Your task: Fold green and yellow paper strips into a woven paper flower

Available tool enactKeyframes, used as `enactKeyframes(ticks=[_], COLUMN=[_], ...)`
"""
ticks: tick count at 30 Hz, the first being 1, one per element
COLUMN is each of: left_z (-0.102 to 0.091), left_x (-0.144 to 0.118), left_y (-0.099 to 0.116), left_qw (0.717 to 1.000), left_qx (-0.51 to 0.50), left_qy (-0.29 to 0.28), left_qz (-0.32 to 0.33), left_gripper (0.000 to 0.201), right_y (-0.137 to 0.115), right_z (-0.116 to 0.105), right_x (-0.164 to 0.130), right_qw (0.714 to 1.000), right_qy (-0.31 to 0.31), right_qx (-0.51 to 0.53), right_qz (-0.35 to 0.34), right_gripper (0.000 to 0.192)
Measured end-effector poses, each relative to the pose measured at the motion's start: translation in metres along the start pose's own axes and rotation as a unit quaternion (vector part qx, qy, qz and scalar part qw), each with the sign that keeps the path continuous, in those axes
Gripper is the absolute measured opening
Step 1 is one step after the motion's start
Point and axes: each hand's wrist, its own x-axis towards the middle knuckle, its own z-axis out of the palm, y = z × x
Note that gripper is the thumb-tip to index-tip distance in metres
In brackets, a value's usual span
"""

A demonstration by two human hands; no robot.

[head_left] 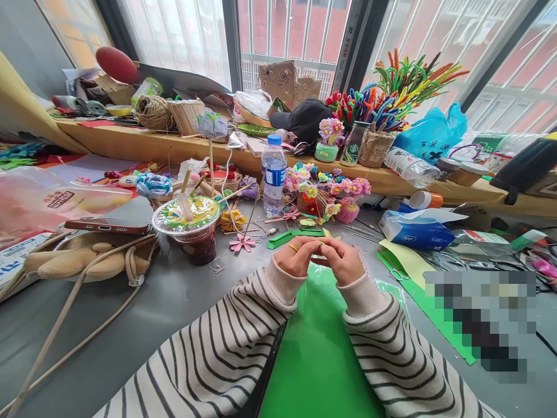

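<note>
My left hand (299, 255) and my right hand (344, 259) meet at the fingertips in the middle of the view. Both are closed in a pinch on a small green piece (321, 244), mostly hidden by the fingers; it looks like paper. A ring is on a left finger. Under my wrists lies a smooth green sheet (322, 354). Just beyond my left hand are folded green paper strips (282, 238). A pink paper flower (242, 244) rests on the grey table (195, 325) to their left.
A lidded drink cup (204, 247) and a water bottle (274, 180) stand beyond my hands, beside crocheted flowers (348, 188). At left are a phone (108, 225) and a strapped bag (91, 258). Scissors (398, 274), green paper (448, 325) and a tissue pack (415, 229) lie at right.
</note>
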Motion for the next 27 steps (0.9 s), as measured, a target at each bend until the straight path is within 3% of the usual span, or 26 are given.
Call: enactKeyframes(ticks=[3,11,19,25,27], left_z=[0.0,0.004,0.004,0.001,0.002], left_x=[0.0,-0.003,-0.002,0.001,-0.001], left_y=[0.0,0.0,0.001,-0.006,-0.01], left_qw=[1.0,1.0,1.0,0.993,0.986], left_qx=[0.006,0.024,0.015,-0.049,-0.07], left_qy=[-0.002,-0.017,-0.008,-0.036,-0.046], left_qz=[0.001,0.001,-0.017,-0.104,-0.144], left_gripper=[0.017,0.019,0.017,0.013,0.02], right_y=[0.001,0.005,0.003,0.005,0.005], right_z=[-0.001,0.0,0.0,-0.003,-0.005], right_x=[0.0,0.002,0.003,0.004,0.005], right_qw=[1.0,0.999,0.998,0.999,0.999], right_qy=[-0.02,0.007,0.009,-0.002,0.008], right_qx=[0.004,-0.034,0.009,0.032,0.033], right_qz=[0.001,0.033,0.06,0.018,0.006], right_gripper=[0.033,0.023,0.02,0.031,0.032])
